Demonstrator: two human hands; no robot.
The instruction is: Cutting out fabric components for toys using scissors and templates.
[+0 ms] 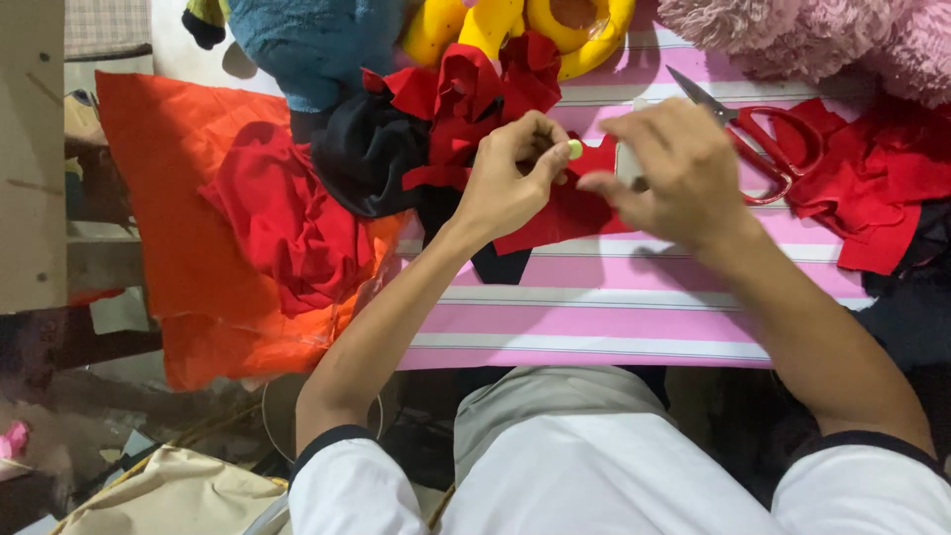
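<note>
My left hand (510,173) pinches a small pale green round piece (575,150) between thumb and forefinger, over a red fabric piece (570,208) lying on the pink striped table (594,322). My right hand (666,168) hovers just to the right, fingers curled and pinched near the same spot; what it holds, if anything, is too small to tell. Red and black cloth scraps (436,124) lie bunched just behind my left hand.
Red-handled scissors (763,139) lie behind my right hand. More red cloth (872,188) sits at right, orange and red fabric (218,218) hangs off the table's left. Blue (307,40), yellow (525,25) and pink (822,35) plush toys line the back.
</note>
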